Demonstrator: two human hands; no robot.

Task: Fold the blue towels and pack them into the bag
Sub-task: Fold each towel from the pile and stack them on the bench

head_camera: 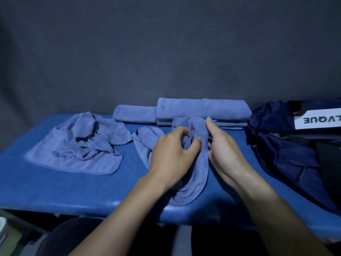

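Observation:
A crumpled blue towel (196, 174) lies bunched lengthwise in the middle of the blue table (55, 191). My left hand (172, 150) grips its upper folds with curled fingers. Just to the right, my right hand (224, 150) pinches the same towel near its top edge. Another unfolded blue towel (77, 150) lies rumpled on the left. Folded blue towels (203, 109) are stacked at the back, with one more folded towel (135, 112) beside them. The dark navy bag (287, 150) with a white label lies at the right.
A dark grey cloth backdrop (166, 52) hangs behind the table. My dark-clothed knees (73, 235) show below the table's front edge. A pale object (3, 224) sits at the lower left corner.

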